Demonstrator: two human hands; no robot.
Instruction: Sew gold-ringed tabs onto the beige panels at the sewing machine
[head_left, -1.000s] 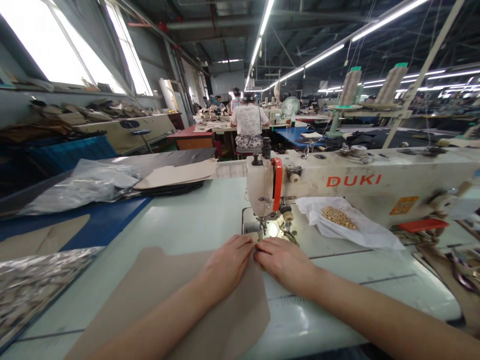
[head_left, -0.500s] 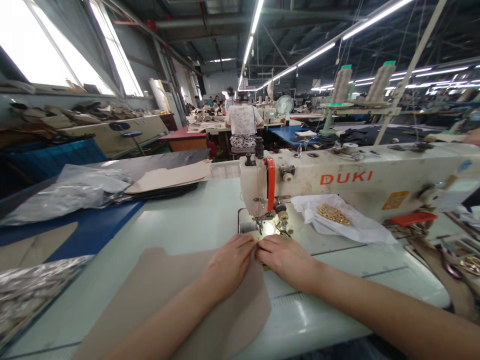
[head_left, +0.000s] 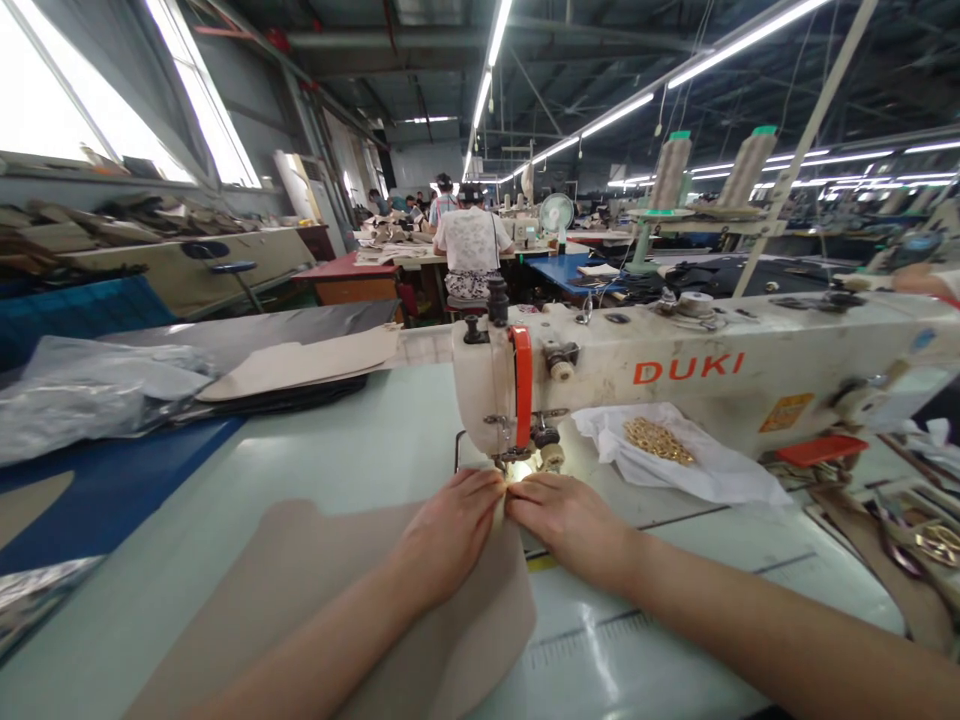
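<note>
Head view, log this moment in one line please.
left hand: on beige panel; right hand: at panel's edge; sewing machine: beyond both hands

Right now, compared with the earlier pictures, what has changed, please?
The left hand and right hand have moved forward, closer to the needle area of the sewing machine, bringing the beige piece along. The camera view shifted too. Both hands remain at the piece's edge; the gold-coloured bits stay on the white wrapping.

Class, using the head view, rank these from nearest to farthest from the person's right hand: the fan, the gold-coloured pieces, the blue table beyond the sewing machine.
From the right hand:
1. Gold-coloured pieces: to its right, on the white sheet.
2. Blue table: beyond the sewing machine.
3. Fan: farther back still.
</note>
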